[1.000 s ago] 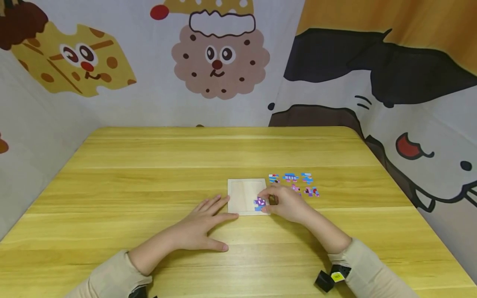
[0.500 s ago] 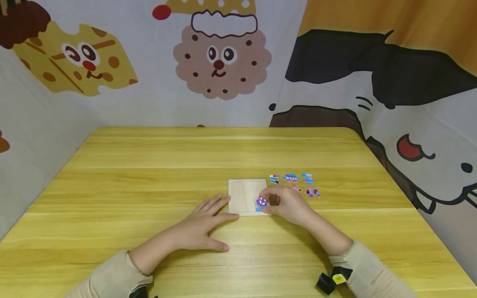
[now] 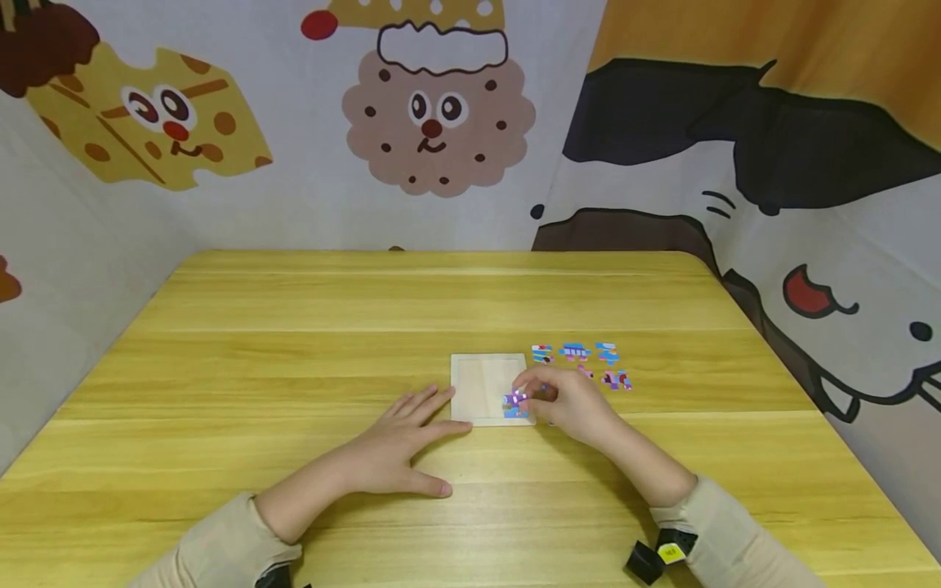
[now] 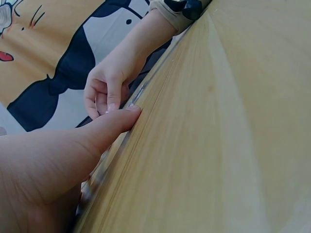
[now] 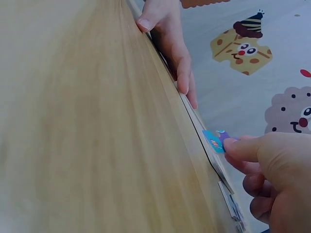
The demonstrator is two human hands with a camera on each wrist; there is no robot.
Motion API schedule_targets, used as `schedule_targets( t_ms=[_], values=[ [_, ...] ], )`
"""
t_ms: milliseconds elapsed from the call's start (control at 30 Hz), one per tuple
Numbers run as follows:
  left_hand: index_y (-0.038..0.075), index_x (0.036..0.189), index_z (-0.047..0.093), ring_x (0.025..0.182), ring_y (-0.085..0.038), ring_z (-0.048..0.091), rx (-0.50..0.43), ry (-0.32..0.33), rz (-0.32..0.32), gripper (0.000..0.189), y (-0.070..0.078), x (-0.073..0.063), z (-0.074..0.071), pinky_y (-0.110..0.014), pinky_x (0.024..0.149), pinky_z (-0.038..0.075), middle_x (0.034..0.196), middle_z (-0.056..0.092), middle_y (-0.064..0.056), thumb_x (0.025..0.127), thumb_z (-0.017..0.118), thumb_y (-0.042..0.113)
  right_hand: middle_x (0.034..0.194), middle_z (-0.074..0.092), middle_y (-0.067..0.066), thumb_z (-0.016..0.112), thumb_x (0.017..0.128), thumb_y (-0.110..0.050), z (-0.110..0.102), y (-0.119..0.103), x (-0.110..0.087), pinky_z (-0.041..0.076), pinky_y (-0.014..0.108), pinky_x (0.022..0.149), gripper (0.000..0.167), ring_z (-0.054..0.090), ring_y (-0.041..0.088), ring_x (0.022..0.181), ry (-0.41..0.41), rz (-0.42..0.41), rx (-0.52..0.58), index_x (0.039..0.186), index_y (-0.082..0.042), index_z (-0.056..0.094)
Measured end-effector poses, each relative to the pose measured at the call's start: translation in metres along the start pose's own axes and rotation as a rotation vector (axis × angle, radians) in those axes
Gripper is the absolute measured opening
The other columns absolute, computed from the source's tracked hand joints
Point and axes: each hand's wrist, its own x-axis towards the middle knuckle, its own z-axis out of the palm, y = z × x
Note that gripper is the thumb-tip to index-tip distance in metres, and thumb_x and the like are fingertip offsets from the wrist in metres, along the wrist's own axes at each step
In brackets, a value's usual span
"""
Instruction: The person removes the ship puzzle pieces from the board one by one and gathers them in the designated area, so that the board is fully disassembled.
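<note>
A small purple and blue jigsaw puzzle piece (image 3: 512, 402) is pinched between thumb and fingers of my right hand (image 3: 572, 402), over the lower right corner of a square wooden puzzle tray (image 3: 470, 390). In the right wrist view the puzzle piece (image 5: 214, 141) stands tilted above the tray's edge. My left hand (image 3: 400, 445) lies spread on the table, its fingertips touching the tray's left and lower left edge. The left wrist view shows my left thumb stretched along the tabletop (image 4: 194, 145), with the tray largely hidden there.
Several loose puzzle pieces (image 3: 574, 351) lie on the table beyond and right of the tray; my right hand partly covers some. A black wrist device (image 3: 672, 545) sits at my right sleeve. Behind the table hangs a cartoon-printed cloth (image 3: 294, 212).
My right thumb has shifted slightly up and right on the puzzle piece, which stays over the same tray corner. My left hand holds its place.
</note>
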Motion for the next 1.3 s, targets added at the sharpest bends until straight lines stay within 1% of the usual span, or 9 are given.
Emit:
schedule_targets(
  t_ms=[200, 333, 533, 633, 767, 967, 1167, 1300],
  values=[
    [0.029, 0.147, 0.039, 0.144, -0.032, -0.004, 0.001, -0.003, -0.004, 0.076, 0.001, -0.001, 0.0, -0.055, 0.111, -0.001, 0.16, 0.002, -0.008, 0.083, 0.058, 0.064, 0.08, 0.063, -0.004, 0.073, 0.083, -0.005, -0.003, 0.002, -0.002, 0.039, 0.023, 0.046, 0.02, 0.048, 0.013, 0.057, -0.018, 0.014, 0.105, 0.1, -0.016, 0.07],
    [0.029, 0.147, 0.039, 0.144, -0.031, -0.005, 0.002, -0.006, -0.005, 0.076, 0.001, 0.0, 0.001, -0.055, 0.111, -0.001, 0.16, 0.002, -0.008, 0.083, 0.058, 0.064, 0.082, 0.065, -0.001, 0.074, 0.082, -0.004, -0.007, 0.006, -0.004, 0.037, 0.022, 0.047, 0.02, 0.047, 0.014, 0.057, -0.011, 0.017, 0.166, 0.1, -0.013, 0.071],
    [0.028, 0.148, 0.038, 0.144, -0.031, -0.006, -0.003, -0.01, 0.0, 0.076, 0.002, 0.0, 0.001, -0.054, 0.112, -0.002, 0.16, 0.001, -0.008, 0.084, 0.058, 0.063, 0.087, 0.065, 0.001, 0.075, 0.081, -0.005, -0.014, 0.012, -0.007, 0.044, 0.024, 0.052, 0.02, 0.058, 0.018, 0.07, -0.008, 0.029, 0.226, 0.1, -0.011, 0.071],
    [0.028, 0.148, 0.038, 0.144, -0.031, -0.006, 0.0, -0.011, 0.001, 0.076, 0.002, 0.0, 0.001, -0.054, 0.112, -0.002, 0.16, 0.001, -0.008, 0.084, 0.058, 0.063, 0.086, 0.065, 0.003, 0.075, 0.081, -0.004, -0.018, 0.016, -0.01, 0.041, 0.022, 0.049, 0.02, 0.054, 0.015, 0.064, -0.01, 0.046, 0.245, 0.1, -0.01, 0.071],
    [0.029, 0.148, 0.038, 0.144, -0.031, -0.006, 0.007, -0.009, -0.003, 0.076, 0.002, 0.0, 0.001, -0.053, 0.112, -0.002, 0.16, 0.001, -0.008, 0.084, 0.058, 0.064, 0.081, 0.064, 0.007, 0.073, 0.081, -0.001, -0.023, 0.022, -0.013, 0.036, 0.019, 0.045, 0.021, 0.045, 0.009, 0.054, -0.019, 0.052, 0.291, 0.102, -0.006, 0.07],
    [0.028, 0.148, 0.038, 0.144, -0.031, -0.005, 0.002, -0.003, -0.002, 0.076, 0.001, -0.001, 0.001, -0.054, 0.112, -0.001, 0.16, 0.001, -0.008, 0.084, 0.058, 0.063, 0.083, 0.066, 0.011, 0.073, 0.082, 0.0, -0.033, 0.032, -0.019, 0.038, 0.019, 0.046, 0.022, 0.049, 0.007, 0.058, -0.009, 0.019, 0.318, 0.103, -0.001, 0.069],
    [0.029, 0.148, 0.038, 0.144, -0.03, -0.006, 0.0, -0.007, -0.008, 0.076, 0.001, -0.001, 0.001, -0.053, 0.112, -0.002, 0.16, 0.0, -0.007, 0.084, 0.058, 0.064, 0.086, 0.066, 0.013, 0.072, 0.082, 0.001, -0.042, 0.039, -0.027, 0.042, 0.02, 0.049, 0.023, 0.054, 0.008, 0.062, -0.016, 0.037, 0.322, 0.105, 0.001, 0.068],
    [0.029, 0.148, 0.038, 0.144, -0.029, -0.006, 0.001, -0.009, -0.008, 0.076, 0.001, -0.001, 0.001, -0.053, 0.112, -0.002, 0.16, 0.0, -0.007, 0.084, 0.058, 0.064, 0.087, 0.066, 0.014, 0.072, 0.083, 0.0, -0.048, 0.044, -0.031, 0.046, 0.023, 0.052, 0.024, 0.06, 0.011, 0.069, -0.013, 0.038, 0.316, 0.106, 0.002, 0.066]
  ],
)
